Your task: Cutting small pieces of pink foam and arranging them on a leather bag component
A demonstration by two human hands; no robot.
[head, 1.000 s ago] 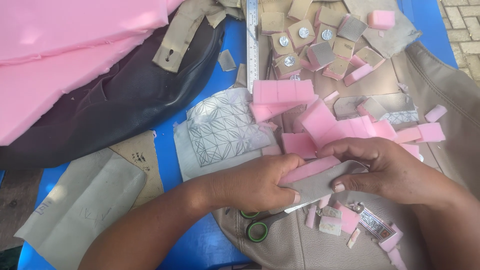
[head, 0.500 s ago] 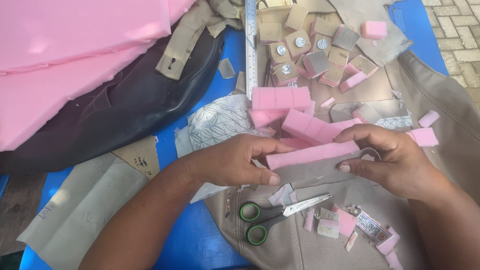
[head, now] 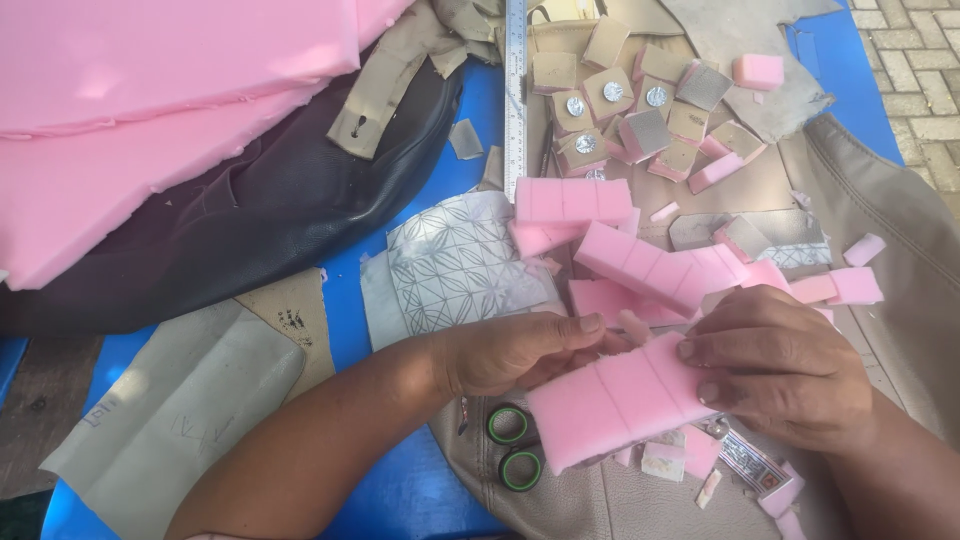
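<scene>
Both my hands hold a pink foam strip (head: 620, 400) marked with cut lines, flat face turned up toward me. My left hand (head: 510, 350) grips its upper left edge with the thumb on top. My right hand (head: 785, 365) pinches its right end. Green-handled scissors (head: 512, 448) lie just under the strip on tan leather (head: 900, 230), mostly hidden by the foam. More scored pink foam strips (head: 655, 265) and small pink foam pieces (head: 855, 285) lie beyond my hands.
Large pink foam sheets (head: 150, 90) and dark leather (head: 270, 220) fill the upper left. A metal ruler (head: 515, 90) runs up the blue table (head: 400, 490). Tan foam squares with metal snaps (head: 610, 100) sit at top centre. Patterned grey fabric (head: 450, 265) and paper patterns (head: 170, 410) lie left.
The foam strip was lifted off the table and turned from edge-on to face-up, now nearer me. The scissors, uncovered half a second ago, are partly hidden by it again.
</scene>
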